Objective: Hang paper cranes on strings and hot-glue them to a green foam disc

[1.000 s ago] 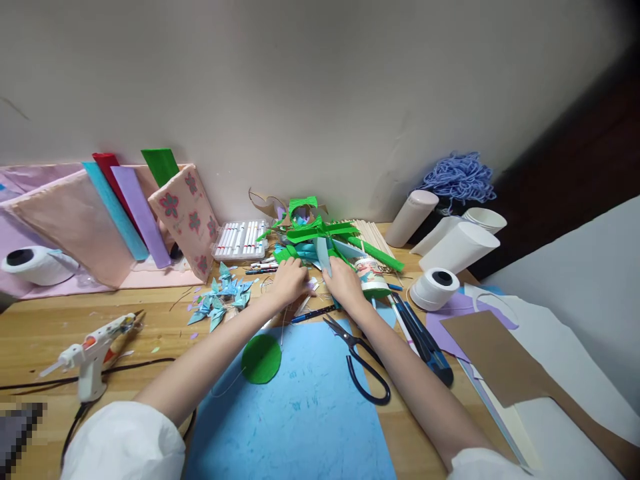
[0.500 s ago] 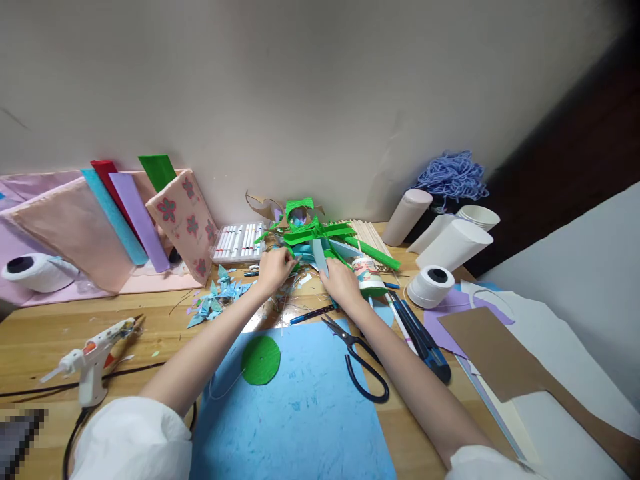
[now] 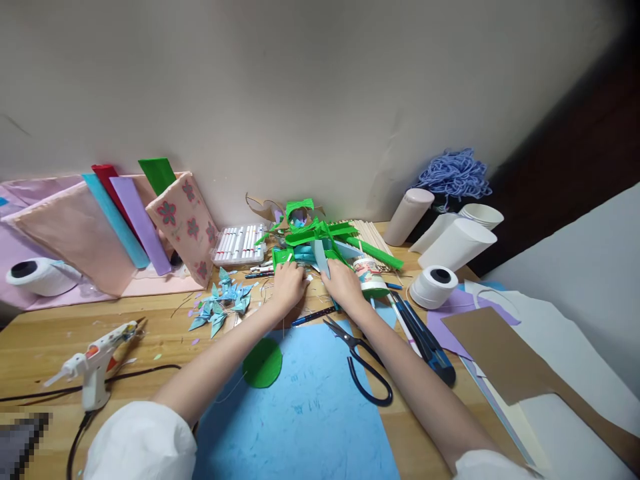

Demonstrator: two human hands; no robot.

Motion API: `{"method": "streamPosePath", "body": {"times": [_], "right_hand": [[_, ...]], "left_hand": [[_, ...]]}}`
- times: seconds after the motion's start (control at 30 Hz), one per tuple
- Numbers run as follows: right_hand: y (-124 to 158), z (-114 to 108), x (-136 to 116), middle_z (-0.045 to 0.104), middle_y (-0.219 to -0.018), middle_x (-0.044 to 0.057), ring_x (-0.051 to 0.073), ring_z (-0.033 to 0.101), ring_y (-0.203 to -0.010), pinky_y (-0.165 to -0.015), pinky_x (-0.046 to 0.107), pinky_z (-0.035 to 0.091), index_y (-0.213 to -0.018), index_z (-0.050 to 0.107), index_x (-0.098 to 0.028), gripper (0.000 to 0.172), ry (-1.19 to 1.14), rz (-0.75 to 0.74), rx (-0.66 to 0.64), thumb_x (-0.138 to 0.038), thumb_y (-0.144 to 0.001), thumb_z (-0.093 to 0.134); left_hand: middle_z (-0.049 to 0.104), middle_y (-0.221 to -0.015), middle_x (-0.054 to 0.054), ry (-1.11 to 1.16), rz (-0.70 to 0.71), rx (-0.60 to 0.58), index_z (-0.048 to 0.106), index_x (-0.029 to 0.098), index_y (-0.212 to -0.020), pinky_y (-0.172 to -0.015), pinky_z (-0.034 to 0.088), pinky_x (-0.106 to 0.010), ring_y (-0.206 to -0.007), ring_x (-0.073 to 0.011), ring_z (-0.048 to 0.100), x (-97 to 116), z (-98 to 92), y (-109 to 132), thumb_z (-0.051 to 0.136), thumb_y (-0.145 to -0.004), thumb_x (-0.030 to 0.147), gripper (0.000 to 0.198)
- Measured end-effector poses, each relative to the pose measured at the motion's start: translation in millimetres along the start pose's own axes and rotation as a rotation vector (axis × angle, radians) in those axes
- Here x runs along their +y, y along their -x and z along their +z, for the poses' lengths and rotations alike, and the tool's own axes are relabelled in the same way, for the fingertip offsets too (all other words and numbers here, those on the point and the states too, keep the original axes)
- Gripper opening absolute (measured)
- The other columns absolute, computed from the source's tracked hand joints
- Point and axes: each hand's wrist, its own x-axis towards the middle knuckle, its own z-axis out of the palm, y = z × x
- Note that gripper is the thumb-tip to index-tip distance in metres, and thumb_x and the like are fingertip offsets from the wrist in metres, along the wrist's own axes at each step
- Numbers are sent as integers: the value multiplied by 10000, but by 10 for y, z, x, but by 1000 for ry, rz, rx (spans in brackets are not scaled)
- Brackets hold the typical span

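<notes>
Strips of bright green crepe paper (image 3: 306,235) lie tangled at twelve o'clock on a dial centred between the person's left hand (image 3: 290,283) and right hand (image 3: 343,280). Palm down, the left hand bends its fingers at the near edge of the tangle; whether they pinch anything cannot be told. The right hand's thumb and forefinger meet the lower end of a pale blue paper strip (image 3: 320,257); whether they pinch or merely touch it is unclear.

A printed paper cup (image 3: 367,272) is just beside this hand at three o'clock, with a cone of white thread (image 3: 434,287) farther out. A utility knife (image 3: 425,343) lies at four and black-handled scissors (image 3: 354,341) at five, blades over the blue sheet (image 3: 305,413) at six. A green disc (image 3: 263,363) rests on that sheet at seven; a hot-glue gun (image 3: 100,357) is at eight, folded blue paper shapes (image 3: 223,303) at nine and a case of markers (image 3: 240,243) at ten.
</notes>
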Motion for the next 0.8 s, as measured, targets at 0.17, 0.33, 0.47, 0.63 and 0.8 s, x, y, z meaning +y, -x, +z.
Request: {"method": "streamPosePath", "body": {"times": [0.17,0.33,0.47,0.63,0.8], "right_hand": [[3,4,-14,630,-962,87,212,609,-903,-697,269,410,-942,545,-152,162,-7,-4,6,-254,-900,427],[16,32,-30,630,-960,83,213,606,-909,-690,275,414,-943,551,-159,155,-23,-19,15,-255,-896,439],[30,43,-25,633,-952,80,212,607,-904,-693,276,415,-939,551,-163,160,-39,-39,17,-279,-897,448],[69,-29,-53,630,-975,85,219,584,-957,-743,280,416,-970,543,-166,224,-96,-91,20,-364,-871,509],[321,-216,-31,632,-925,71,204,587,-868,-721,293,422,-971,549,-162,211,-366,-131,38,-338,-859,517]], "left_hand": [[618,-919,-160,3,-99,-21,631,132,-827,-788,359,-403,-958,-294,536,1,59,-72,457,-835,224,198],[641,-910,-157,42,-110,-68,622,132,-804,-757,386,-387,-930,-291,565,-13,73,-111,453,-839,238,203],[653,-915,-146,99,-116,-73,592,134,-853,-753,402,-353,-891,-257,590,-35,27,-107,423,-856,214,186],[661,-955,-115,211,-139,-25,567,143,-952,-724,425,-299,-870,-220,611,-184,-188,-91,417,-855,199,187],[669,-966,-103,312,-110,20,609,137,-953,-783,436,-298,-905,-214,604,-382,-497,-42,447,-799,145,224]]}}
